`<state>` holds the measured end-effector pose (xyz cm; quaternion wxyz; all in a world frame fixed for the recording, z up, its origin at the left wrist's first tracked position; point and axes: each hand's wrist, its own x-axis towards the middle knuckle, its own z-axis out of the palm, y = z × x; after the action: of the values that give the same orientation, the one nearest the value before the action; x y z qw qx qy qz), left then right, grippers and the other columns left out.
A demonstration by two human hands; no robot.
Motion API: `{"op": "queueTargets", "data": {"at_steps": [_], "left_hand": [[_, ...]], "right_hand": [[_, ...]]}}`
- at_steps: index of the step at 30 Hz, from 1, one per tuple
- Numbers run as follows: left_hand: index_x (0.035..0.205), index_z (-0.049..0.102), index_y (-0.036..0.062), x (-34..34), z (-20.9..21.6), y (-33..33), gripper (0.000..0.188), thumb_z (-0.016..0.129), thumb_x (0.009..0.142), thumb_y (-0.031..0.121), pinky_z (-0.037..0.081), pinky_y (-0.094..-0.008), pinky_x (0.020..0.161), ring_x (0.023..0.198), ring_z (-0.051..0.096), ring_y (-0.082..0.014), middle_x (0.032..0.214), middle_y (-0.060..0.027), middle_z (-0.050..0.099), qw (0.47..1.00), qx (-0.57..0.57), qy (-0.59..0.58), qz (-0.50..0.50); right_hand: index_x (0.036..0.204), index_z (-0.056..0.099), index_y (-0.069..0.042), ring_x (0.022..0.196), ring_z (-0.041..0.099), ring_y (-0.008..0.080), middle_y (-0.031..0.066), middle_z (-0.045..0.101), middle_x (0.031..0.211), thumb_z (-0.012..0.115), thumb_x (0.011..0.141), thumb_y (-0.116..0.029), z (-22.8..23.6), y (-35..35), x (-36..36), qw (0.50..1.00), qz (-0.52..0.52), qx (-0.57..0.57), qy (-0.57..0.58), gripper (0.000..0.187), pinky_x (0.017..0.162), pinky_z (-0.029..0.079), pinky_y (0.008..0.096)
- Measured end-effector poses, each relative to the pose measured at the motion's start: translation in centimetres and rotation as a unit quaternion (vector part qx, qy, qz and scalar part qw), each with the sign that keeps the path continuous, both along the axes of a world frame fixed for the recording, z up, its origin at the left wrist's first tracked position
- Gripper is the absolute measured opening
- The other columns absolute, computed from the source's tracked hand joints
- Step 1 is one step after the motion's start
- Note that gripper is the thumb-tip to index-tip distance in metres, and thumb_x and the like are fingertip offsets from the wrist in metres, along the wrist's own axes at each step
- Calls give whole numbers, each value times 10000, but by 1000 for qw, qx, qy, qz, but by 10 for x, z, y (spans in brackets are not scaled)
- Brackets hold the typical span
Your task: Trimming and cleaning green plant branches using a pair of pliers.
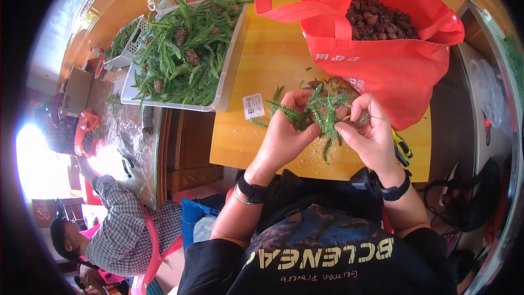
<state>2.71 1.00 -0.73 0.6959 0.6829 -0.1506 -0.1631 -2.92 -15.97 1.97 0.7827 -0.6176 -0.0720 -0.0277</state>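
Above the yellow table, my left hand (pixel 292 135) is closed around a green artificial pine sprig (pixel 326 113), its needled tips spreading between my two hands. Against the sprig's right side, my right hand (pixel 374 137) has its thumb and fingers curled in a pinch. Something small and brownish shows by those fingers, too unclear to name. Just beyond my hands, a brown pine cone (pixel 314 83) and loose green bits lie on the tabletop. Left of my left hand is a white printed label (pixel 253 106).
A white tray (pixel 222 90) heaped with pine sprigs and cones stands at the back left. At the back right, a red bag (pixel 376 71) holds many pine cones (pixel 379 21). Yellow-and-black handled tool (pixel 402 148) lies right of my wrist. A person in a checked shirt (pixel 123 235) sits left.
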Motion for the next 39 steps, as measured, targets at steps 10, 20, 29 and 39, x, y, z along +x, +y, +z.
{"op": "queueTargets", "data": {"at_steps": [10,20,29,39], "left_hand": [[1441,112,58,4,28,13,1203,883,536,243,244,-382,1059,1300,331,-261,1392,-160,340,976,-42,-168,-134],[1335,367,0,-4,30,4,611,629,783,-3,464,-221,717,823,550,-106,990,-45,538,985,-79,51,-143],[1300,404,-12,-8,37,4,529,594,808,14,450,-224,655,755,545,-105,938,-49,568,970,-141,116,-158],[1156,488,40,-12,27,8,398,638,789,8,448,-198,660,799,538,-73,977,-33,572,915,-285,210,-192]], "right_hand": [[871,373,-78,757,451,26,12,490,861,553,790,79,6,-7,-3,992,-4,-122,-24,253,660,387,175],[872,384,-75,813,485,78,53,504,944,533,806,8,11,-13,-3,996,61,-25,57,184,732,413,228],[874,383,-108,816,523,107,44,500,945,553,784,51,6,-11,-3,946,187,244,108,249,743,429,237],[878,382,-116,884,477,124,42,468,937,585,780,58,3,-12,-3,935,215,265,93,285,820,405,266]]}}
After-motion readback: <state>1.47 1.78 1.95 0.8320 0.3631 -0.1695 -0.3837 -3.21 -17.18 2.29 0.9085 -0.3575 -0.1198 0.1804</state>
